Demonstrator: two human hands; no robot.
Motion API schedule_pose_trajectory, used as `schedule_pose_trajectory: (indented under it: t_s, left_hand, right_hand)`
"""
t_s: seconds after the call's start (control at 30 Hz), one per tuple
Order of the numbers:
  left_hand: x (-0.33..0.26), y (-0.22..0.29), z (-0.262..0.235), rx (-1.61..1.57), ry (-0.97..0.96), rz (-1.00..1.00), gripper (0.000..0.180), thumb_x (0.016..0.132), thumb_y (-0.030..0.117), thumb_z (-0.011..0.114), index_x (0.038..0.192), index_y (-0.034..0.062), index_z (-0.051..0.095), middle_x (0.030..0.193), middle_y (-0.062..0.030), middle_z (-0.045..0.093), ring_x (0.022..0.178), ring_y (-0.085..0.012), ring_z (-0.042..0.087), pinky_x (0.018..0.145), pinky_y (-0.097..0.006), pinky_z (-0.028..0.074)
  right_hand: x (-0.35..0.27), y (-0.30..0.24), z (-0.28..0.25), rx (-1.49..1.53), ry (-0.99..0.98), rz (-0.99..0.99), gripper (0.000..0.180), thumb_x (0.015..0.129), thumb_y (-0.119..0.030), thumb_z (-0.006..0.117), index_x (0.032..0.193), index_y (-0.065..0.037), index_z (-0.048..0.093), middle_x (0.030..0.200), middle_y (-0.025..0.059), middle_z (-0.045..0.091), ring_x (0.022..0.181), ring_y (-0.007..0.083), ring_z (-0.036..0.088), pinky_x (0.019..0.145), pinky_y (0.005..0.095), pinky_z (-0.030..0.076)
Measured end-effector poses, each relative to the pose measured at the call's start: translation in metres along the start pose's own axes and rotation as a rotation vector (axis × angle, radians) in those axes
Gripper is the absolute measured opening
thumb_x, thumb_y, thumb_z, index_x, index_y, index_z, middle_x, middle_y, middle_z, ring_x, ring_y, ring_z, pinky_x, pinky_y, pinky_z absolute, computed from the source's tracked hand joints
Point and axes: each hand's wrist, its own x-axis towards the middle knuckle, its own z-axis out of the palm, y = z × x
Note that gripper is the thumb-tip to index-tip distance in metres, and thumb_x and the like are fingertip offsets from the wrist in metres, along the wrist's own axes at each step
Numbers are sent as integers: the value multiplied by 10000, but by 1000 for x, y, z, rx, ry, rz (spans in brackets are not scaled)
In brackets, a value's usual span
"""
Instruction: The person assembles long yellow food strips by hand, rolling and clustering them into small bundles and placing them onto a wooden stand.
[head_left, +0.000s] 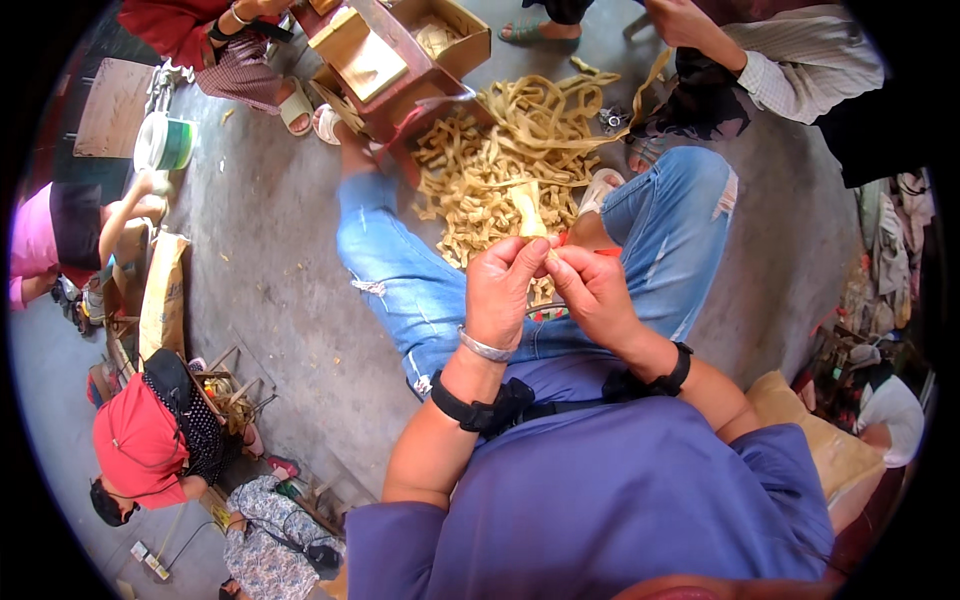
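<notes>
My left hand (502,285) and my right hand (598,295) meet above my lap, thumbs and fingertips pinched together. Between them they hold a pale yellow strip (527,208), whose wider end sticks up past the left fingertips. A red piece (606,251), perhaps a tool handle, shows by my right fingers; the rest of it is hidden. Below and beyond my hands, between my feet, lies a big heap of yellow-tan strips (540,125), some long and looped, others in short curled pieces.
A reddish-brown wooden stand (425,65) with a cardboard box (470,35) rises behind the heap. Other people sit around on low seats, one at the upper right (800,60), one in red (140,435) at left. A white-green bucket (165,143) stands far left.
</notes>
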Motion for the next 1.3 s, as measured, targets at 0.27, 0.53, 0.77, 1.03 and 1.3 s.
schedule_pose_trajectory:
  t_s: [0.27, 0.53, 0.77, 1.03, 1.3]
  left_hand:
    - [6, 1, -1, -51, 11, 8, 189, 884, 146, 631, 940, -35, 638, 855, -61, 658, 745, -93, 585, 671, -202, 457]
    - [1, 11, -6, 687, -32, 212, 142, 836, 62, 659, 952, -19, 656, 737, 15, 635, 660, -40, 551, 593, -196, 446]
    - [7, 18, -18, 457, -252, -141, 272, 887, 235, 621, 889, -36, 646, 676, -31, 614, 592, -94, 576, 552, -243, 491]
    - [9, 13, -26, -191, -464, -450, 440, 937, 327, 508, 1119, -70, 563, 859, -138, 632, 705, -218, 632, 594, -354, 569]
    - [20, -4, -19, -398, -9, 88, 321, 956, 236, 524, 1123, -32, 582, 958, -60, 626, 827, -118, 561, 704, -252, 464]
  right_hand:
    - [2, 2, -6, -228, -13, -186, 149, 876, -144, 566, 857, -31, 662, 694, 122, 615, 603, 228, 591, 558, 316, 443]
    - [43, -8, -32, 390, -115, 238, 186, 837, -192, 680, 857, -7, 678, 730, -36, 612, 649, 30, 523, 597, 191, 413]
    - [43, 2, -25, 259, -125, -13, 119, 823, -108, 677, 831, 11, 686, 763, 18, 593, 731, 73, 540, 638, 230, 425]
    - [54, 0, -28, 394, -288, 44, 125, 847, -77, 629, 866, 31, 689, 869, 54, 609, 774, 106, 566, 703, 245, 460]
    - [25, 19, 10, 205, -130, 5, 307, 842, -75, 646, 1133, 1, 589, 1073, 84, 620, 890, 126, 613, 797, 266, 494]
